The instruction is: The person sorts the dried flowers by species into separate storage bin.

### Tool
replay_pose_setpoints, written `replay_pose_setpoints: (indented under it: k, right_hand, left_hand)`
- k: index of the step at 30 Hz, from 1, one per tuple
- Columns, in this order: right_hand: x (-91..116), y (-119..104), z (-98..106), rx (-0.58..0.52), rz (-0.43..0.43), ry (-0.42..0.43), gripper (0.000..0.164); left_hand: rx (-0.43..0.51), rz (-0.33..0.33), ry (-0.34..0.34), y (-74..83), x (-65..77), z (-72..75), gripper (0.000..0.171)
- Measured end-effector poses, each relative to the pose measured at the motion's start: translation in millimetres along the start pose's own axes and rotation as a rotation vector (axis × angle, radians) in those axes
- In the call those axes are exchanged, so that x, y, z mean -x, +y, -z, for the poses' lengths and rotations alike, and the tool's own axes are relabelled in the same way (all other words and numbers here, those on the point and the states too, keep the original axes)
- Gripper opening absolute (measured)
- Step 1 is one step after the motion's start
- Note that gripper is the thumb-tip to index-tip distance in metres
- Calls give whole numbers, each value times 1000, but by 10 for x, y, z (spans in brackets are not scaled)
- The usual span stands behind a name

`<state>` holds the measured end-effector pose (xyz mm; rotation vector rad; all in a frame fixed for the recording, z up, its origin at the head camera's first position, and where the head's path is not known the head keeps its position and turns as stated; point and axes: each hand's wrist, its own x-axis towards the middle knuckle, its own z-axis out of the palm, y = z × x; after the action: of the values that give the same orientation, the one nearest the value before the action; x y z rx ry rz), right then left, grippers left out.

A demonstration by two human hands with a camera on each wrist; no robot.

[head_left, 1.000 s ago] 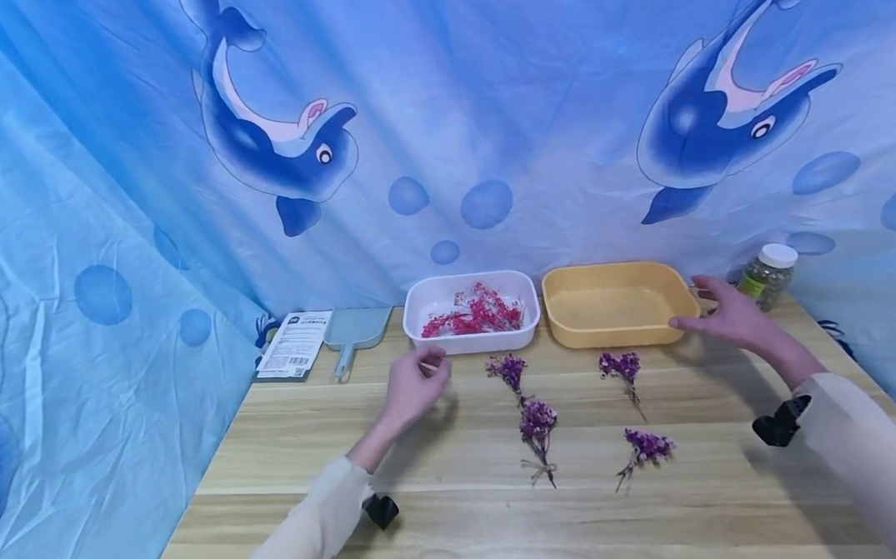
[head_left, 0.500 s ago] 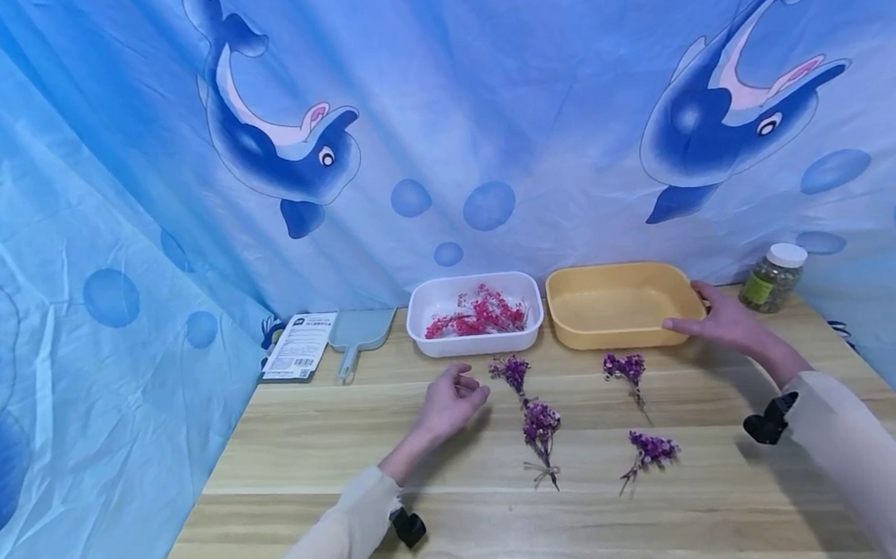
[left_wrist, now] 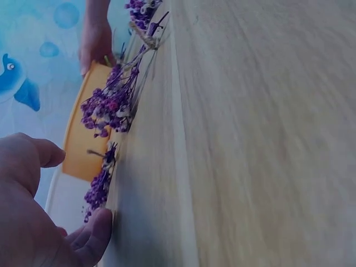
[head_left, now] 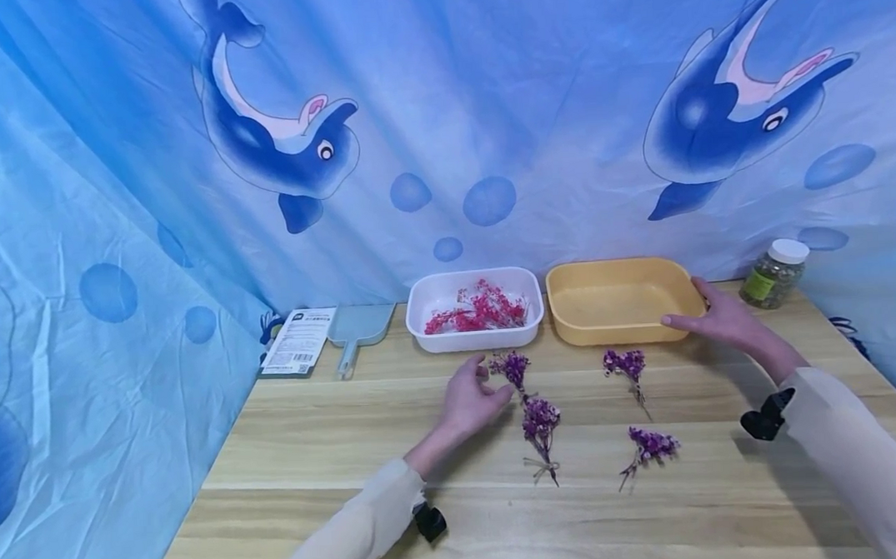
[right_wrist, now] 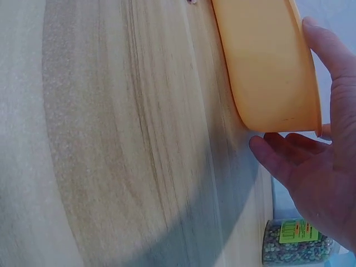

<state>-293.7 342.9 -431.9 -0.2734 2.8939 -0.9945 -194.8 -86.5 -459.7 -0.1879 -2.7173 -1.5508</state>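
Observation:
In the head view my left hand (head_left: 474, 402) hovers just left of the upper-left purple dried flower bunch (head_left: 510, 370). Its thumb and fingers are apart with nothing between them; the left wrist view shows this bunch (left_wrist: 99, 189) just beyond the fingertips. A second purple bunch (head_left: 541, 421), tied with twine, lies right below it. Over at the right, my right hand (head_left: 723, 317) holds the right end of a yellow plastic basin (head_left: 608, 335). In the right wrist view the thumb (right_wrist: 325, 44) lies along the basin's rim and the other fingers bend at its end.
Two more purple bunches lie at the right, one upper (head_left: 626, 366) and one lower (head_left: 653, 444). A white basin (head_left: 476, 340) holds red dried flowers (head_left: 487, 307). Further left are a blue dustpan (head_left: 360, 327) and a printed packet (head_left: 298, 343). A white-capped jar (head_left: 772, 278) stands behind my right hand.
My left hand has moved right from in front of the white basin to the upper-left purple bunch. My right hand has closed in on the yellow basin's end, which stays in place.

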Motion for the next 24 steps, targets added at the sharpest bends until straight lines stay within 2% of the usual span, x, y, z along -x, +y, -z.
replay_pose_setpoints:
  k: [5,10,16,24]
  right_hand:
    - [4,9,6,-7,-3,-4,114]
    - [11,2,-8,-23,-7,-16,116]
    - [13,14,-33,-20,-11,-20,116]
    - [18,10,-27,-27,-16,-14,116]
  left_hand:
    - [-143,-33,61,21,-66,-111,82]
    - [-241,-22,107,50,-96,-202,81]
    - [-311,21,108,38,-137,-274,88]
    - [-393,8,100,54,-183,-342,92]
